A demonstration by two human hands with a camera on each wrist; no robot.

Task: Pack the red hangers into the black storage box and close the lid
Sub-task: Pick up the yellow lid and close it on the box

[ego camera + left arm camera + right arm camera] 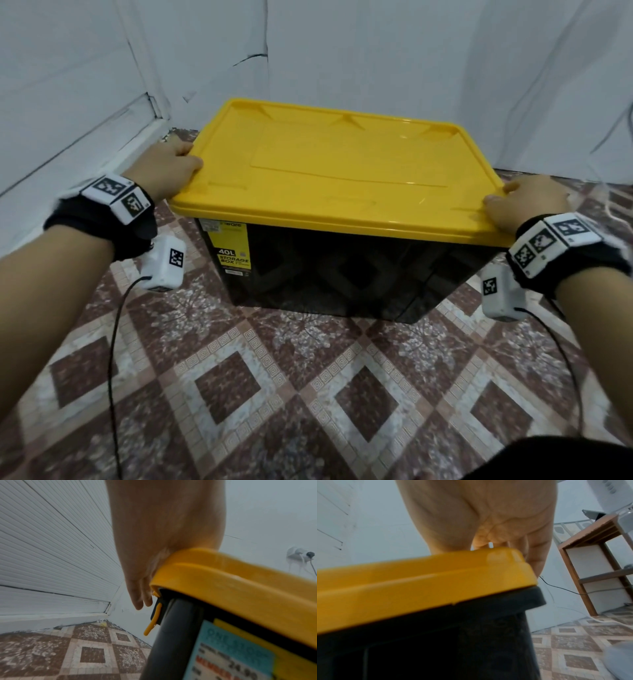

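The black storage box [342,274] stands on the tiled floor with its yellow lid [342,164] lying flat on top. No red hanger shows in any view; the box's inside is hidden. My left hand [171,164] presses on the lid's near left corner, thumb on top. In the left wrist view its fingers [139,599] hang straight down past the lid's rim [240,581], beside a yellow latch [152,620]. My right hand [527,202] holds the near right corner, thumb on top. In the right wrist view the right hand [479,513] curls over the lid's edge [402,577].
White walls close in behind and to the left of the box. A wooden shelf unit [590,561] stands to the right, with a thin cable [565,589] running along the wall. Patterned floor tiles [308,394] lie in front of the box.
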